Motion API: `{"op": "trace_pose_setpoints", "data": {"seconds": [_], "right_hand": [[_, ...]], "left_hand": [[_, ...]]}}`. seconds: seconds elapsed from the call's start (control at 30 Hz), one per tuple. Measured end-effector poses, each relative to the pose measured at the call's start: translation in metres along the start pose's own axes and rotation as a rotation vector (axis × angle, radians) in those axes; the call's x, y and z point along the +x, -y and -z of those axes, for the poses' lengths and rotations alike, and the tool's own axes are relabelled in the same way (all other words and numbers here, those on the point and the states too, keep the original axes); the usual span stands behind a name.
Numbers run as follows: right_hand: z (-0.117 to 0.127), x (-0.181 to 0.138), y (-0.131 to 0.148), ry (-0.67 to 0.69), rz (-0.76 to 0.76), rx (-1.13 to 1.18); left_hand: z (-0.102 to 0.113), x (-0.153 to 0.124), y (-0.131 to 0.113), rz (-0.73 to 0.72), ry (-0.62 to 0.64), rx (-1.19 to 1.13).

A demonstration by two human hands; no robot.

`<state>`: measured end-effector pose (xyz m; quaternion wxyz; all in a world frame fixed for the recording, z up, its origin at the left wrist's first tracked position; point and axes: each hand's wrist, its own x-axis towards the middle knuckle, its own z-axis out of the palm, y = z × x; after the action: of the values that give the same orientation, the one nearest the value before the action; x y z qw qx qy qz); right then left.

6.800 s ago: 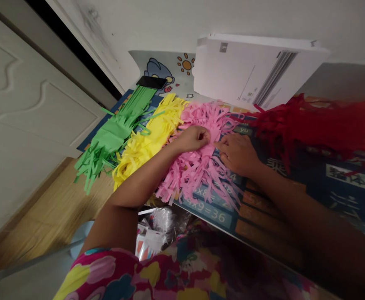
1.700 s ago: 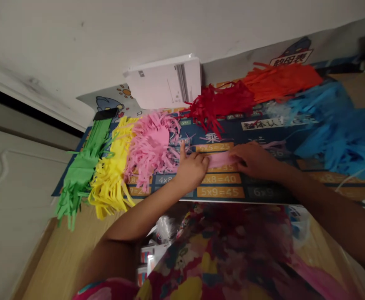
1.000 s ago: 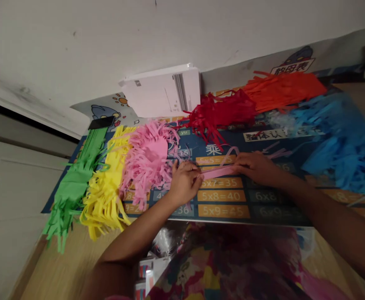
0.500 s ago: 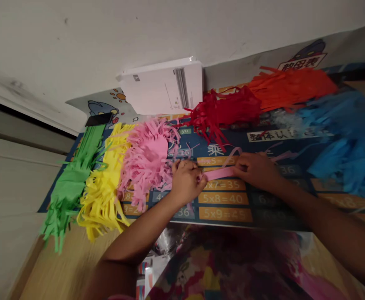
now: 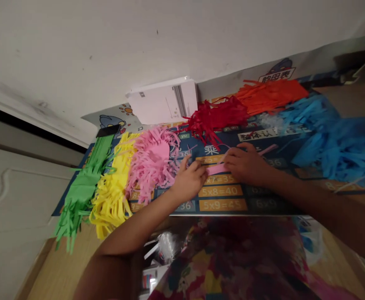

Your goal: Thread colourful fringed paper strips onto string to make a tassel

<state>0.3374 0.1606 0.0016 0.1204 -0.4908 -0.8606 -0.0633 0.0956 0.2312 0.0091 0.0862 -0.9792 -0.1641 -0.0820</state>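
Note:
A flat pink strip [image 5: 216, 169], paper-like, lies between my two hands over the printed multiplication chart. My left hand [image 5: 190, 178] is closed over its left end, with one finger stretched up and away. On the strip's other end, the bent fingers of my right hand [image 5: 244, 163] hold it down. Thin pink ribbon ends stick out behind the right hand. Just left of my left hand lies a fringed pink bundle [image 5: 159, 152]. The parts of the strip under my fingers are hidden.
Yellow fringe [image 5: 116, 179] and green fringe [image 5: 82, 183] hang over the left table edge. Red fringe [image 5: 221, 114], orange fringe [image 5: 273, 96] and blue fringe [image 5: 329, 137] lie at the back and right. A white booklet [image 5: 163, 102] leans on the wall.
My right hand has moved closer to the left one, and less of the pink strip shows between them. A finger of my left hand now points upward. The view has shifted slightly.

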Motion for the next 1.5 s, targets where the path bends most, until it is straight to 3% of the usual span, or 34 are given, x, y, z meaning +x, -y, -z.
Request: {"op": "trace_pose_setpoints", "data": {"seconds": [0.13, 0.3, 0.5, 0.7, 0.9, 1.37, 1.5], "right_hand": [[-0.002, 0.007, 0.000, 0.032, 0.064, -0.044], [-0.011, 0.020, 0.001, 0.018, -0.048, -0.025], [-0.007, 0.009, 0.021, -0.032, -0.074, -0.036], [-0.035, -0.020, -0.010, -0.095, -0.225, 0.090], [-0.042, -0.021, -0.027, -0.053, -0.387, 0.350], [-0.036, -0.010, -0.023, 0.051, -0.523, 0.350], [-0.029, -0.009, -0.020, 0.009, -0.471, 0.266]], "left_hand": [[0.005, 0.010, -0.003, -0.045, 0.072, 0.035], [-0.002, 0.020, 0.001, 0.068, 0.039, -0.011], [-0.010, 0.004, 0.004, 0.098, -0.020, -0.022], [-0.017, -0.015, 0.009, 0.288, -0.104, -0.241], [-0.019, -0.012, 0.014, 0.485, -0.041, -0.461], [-0.020, 0.004, 0.016, 0.514, 0.085, -0.401], [-0.020, 0.002, 0.015, 0.439, 0.014, -0.294]]}}
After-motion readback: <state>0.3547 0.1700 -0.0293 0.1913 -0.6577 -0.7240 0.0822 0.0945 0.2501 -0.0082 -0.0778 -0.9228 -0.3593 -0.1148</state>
